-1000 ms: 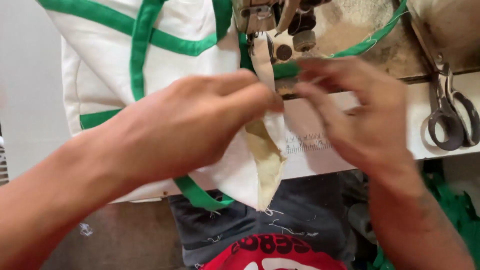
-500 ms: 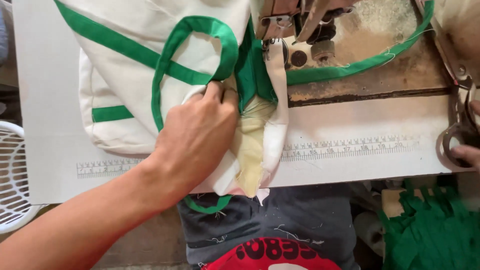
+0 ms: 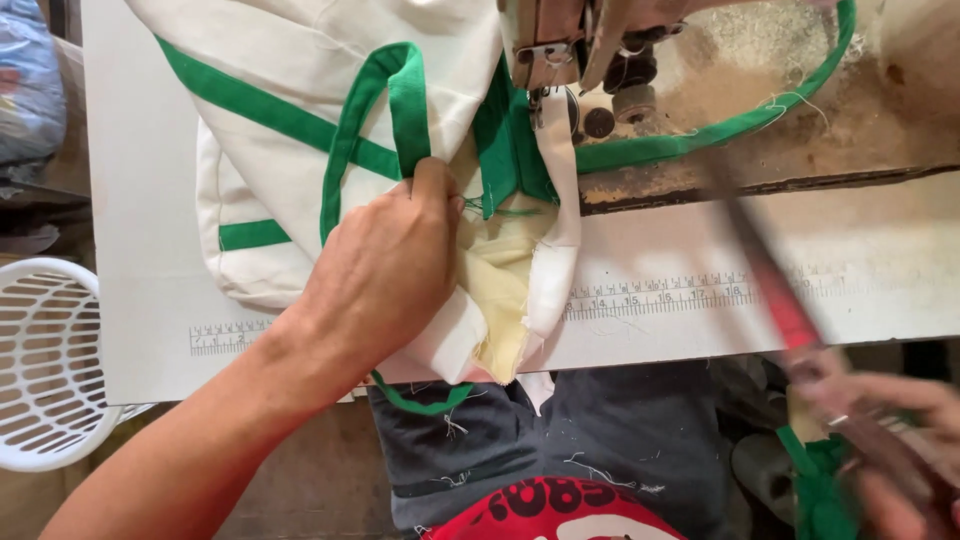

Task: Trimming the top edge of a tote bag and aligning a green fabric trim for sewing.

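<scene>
One white canvas bag with green binding tape and a looped green handle (image 3: 330, 130) lies across the middle of the white sewing tabletop (image 3: 850, 270), its seam tucked under the metal sewing machine head (image 3: 570, 45) at the far edge. A pale yellow lining flap (image 3: 500, 300) hangs from the bag over the near edge, just above the printed ruler strip (image 3: 660, 295) that runs along it. The left hand (image 3: 385, 275) presses flat on the bag beside the needle, fingers bunched narrowly and thumb pinching the fabric near the green handle. The bag looks light, soft and floppy, with thick cloth that folds rather than slips; it seems best held close to the seam, where the layers stack. The right hand (image 3: 880, 440) is low, off the near right corner, blurred by motion, and closed on a long thin tool with a red shaft (image 3: 775, 290); what kind of tool cannot be made out. A length of green binding tape (image 3: 720, 130) curves over the worn wooden machine bed. A white plastic basket (image 3: 45, 365) sits beyond the left edge. Scraps of green fabric (image 3: 815, 490) show below the tabletop by the right hand.
</scene>
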